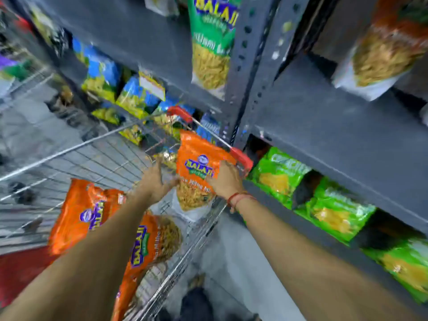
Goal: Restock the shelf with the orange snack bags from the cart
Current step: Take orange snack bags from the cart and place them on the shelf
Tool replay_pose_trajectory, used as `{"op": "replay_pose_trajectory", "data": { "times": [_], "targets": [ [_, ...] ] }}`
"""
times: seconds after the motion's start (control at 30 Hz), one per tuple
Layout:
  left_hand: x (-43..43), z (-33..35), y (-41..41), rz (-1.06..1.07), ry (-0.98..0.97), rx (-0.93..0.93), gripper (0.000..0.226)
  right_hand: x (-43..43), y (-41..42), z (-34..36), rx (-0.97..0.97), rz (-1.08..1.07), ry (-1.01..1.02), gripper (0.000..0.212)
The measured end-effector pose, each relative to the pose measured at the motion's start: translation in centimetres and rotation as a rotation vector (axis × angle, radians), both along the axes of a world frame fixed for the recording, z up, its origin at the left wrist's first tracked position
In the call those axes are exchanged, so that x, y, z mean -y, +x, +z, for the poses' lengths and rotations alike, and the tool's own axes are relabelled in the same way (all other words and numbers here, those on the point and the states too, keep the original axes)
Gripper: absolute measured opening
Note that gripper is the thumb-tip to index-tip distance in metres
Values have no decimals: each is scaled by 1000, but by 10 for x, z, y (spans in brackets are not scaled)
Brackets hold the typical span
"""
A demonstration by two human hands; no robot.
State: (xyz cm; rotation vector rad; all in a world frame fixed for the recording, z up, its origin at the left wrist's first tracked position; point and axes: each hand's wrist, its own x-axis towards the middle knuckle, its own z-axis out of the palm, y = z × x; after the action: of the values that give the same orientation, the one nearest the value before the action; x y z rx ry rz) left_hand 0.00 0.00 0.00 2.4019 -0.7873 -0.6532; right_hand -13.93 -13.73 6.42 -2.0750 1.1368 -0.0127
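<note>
Dark grey metal shelving (301, 107) fills the right side, green snack bags (280, 174) lined along its lower shelf and a green "BALAJI" bag (212, 42) standing higher up, while the wire cart (97, 154) sits just left of it with two orange snack bags (76, 214) lying inside. Over the cart's corner, one orange bag (199, 172) reading "BALAJI" is up on end. The right hand (225, 181) grips its side and the left hand (154, 179) is spread wide against its other edge.
</note>
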Motion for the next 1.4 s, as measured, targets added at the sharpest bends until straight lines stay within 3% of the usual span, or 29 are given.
{"op": "replay_pose_trajectory", "data": {
  "times": [0.1,0.17,0.23,0.33,0.4,0.47,0.57,0.63,0.73,0.9,1.0,1.13,1.2,1.3,1.4],
  "targets": [
    [0,-35,10,-15,72,-308,111,2,25,-24,-30,-112,280,20],
    [1,-61,14,17,127,-397,116,5,42,-34,-23,-256,507,14],
    [6,-79,17,19,147,-458,119,7,46,-44,5,-328,620,34],
    [18,-96,32,3,123,-544,113,20,48,-61,-68,-379,719,24],
    [30,-103,40,-6,64,-612,101,29,54,-74,-27,-518,837,33],
    [39,-107,42,-3,-5,-684,88,31,66,-81,3,-623,855,13],
    [50,-107,44,-48,-43,-715,70,31,73,-97,37,-757,707,56],
    [49,-109,41,-23,-95,-746,68,29,72,-102,52,-776,670,48],
    [36,-105,35,36,-121,-704,75,24,71,-104,61,-651,588,36],
    [3,-82,29,180,-233,-670,76,20,65,-75,157,-224,452,36],
    [-16,-46,26,233,-287,-617,62,20,54,-50,271,15,520,52],
    [-32,9,16,271,-316,-505,49,11,36,-24,263,270,477,88],
    [-32,35,12,262,-336,-491,60,2,27,-12,312,342,478,84],
    [-25,71,-2,221,-392,-452,72,-3,10,6,445,324,497,62],
    [-14,104,-22,146,-456,-426,67,5,-12,27,516,267,497,66]
  ]
}}
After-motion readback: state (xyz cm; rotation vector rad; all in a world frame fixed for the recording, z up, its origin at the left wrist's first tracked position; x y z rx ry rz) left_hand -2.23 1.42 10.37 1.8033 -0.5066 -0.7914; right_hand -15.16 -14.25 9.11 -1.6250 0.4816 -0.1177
